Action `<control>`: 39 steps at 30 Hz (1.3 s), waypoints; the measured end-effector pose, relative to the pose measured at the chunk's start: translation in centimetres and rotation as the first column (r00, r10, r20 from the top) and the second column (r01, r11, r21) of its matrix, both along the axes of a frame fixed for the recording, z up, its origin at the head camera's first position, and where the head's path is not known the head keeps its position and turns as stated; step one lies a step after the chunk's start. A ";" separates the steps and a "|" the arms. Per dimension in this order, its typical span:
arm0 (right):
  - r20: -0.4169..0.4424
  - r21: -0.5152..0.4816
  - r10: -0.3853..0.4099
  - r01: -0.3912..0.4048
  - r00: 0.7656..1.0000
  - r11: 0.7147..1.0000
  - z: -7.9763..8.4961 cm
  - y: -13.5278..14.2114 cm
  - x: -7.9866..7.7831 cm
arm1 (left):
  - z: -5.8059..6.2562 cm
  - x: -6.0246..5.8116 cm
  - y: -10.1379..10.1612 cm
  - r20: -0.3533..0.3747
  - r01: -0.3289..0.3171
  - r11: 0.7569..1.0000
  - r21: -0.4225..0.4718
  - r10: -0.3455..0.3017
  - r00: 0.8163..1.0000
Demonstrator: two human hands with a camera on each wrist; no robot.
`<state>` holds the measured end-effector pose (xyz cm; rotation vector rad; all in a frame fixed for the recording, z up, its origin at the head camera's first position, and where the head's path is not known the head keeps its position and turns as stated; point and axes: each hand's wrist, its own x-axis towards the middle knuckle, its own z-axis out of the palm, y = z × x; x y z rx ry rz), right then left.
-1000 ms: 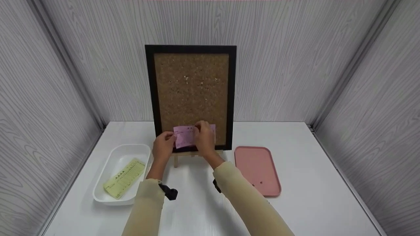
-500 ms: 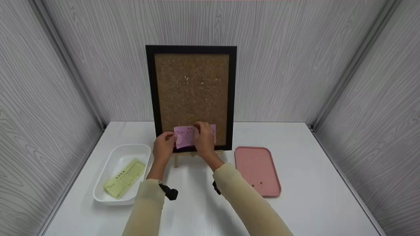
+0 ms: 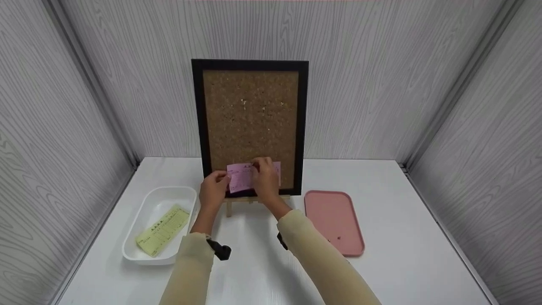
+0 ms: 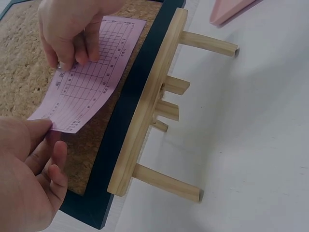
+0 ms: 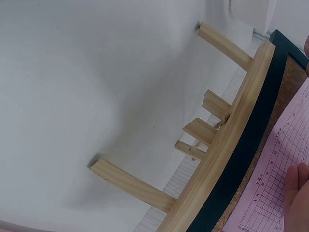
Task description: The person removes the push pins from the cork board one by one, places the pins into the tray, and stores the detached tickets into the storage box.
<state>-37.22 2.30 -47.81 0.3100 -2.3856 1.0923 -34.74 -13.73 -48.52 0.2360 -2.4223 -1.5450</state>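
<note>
A pink printed receipt slip (image 3: pixel 240 178) lies against the lower part of a black-framed corkboard (image 3: pixel 252 123). My left hand (image 3: pixel 213 190) pinches the slip's left corner between thumb and forefinger. Over the slip's middle, at its upper edge, is my right hand (image 3: pixel 266 182), fingers bent. The left wrist view shows a small shiny thumbtack (image 4: pixel 60 67) at those fingertips, mostly hidden by them. In the right wrist view the fingers (image 5: pixel 292 186) of the right hand lie over the slip's printed grid.
A wooden easel (image 4: pixel 149 106) holds up the board. To the left, a white tray (image 3: pixel 139 212) contains a yellow slip (image 3: pixel 163 231). On the right is a pink tray (image 3: pixel 332 212) with a few tiny tacks (image 3: pixel 338 238) near its front. Grey wood-grain walls enclose the white table.
The head view has shifted very slightly. Both hands keep their places on the slip, with no clear movement against the board.
</note>
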 end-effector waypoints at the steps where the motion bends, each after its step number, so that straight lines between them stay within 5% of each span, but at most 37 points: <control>1: -0.004 0.005 -0.002 0.002 1.000 1.000 0.0 0.0 0.0 | 0.0 0.0 0.0 -0.004 0.001 1.000 -0.002 -0.001 1.000; 39: -0.099 0.158 -0.044 0.060 0.994 0.986 0.0 1.2 -0.1 | 0.4 0.3 0.0 0.023 0.032 0.998 0.048 -0.033 0.999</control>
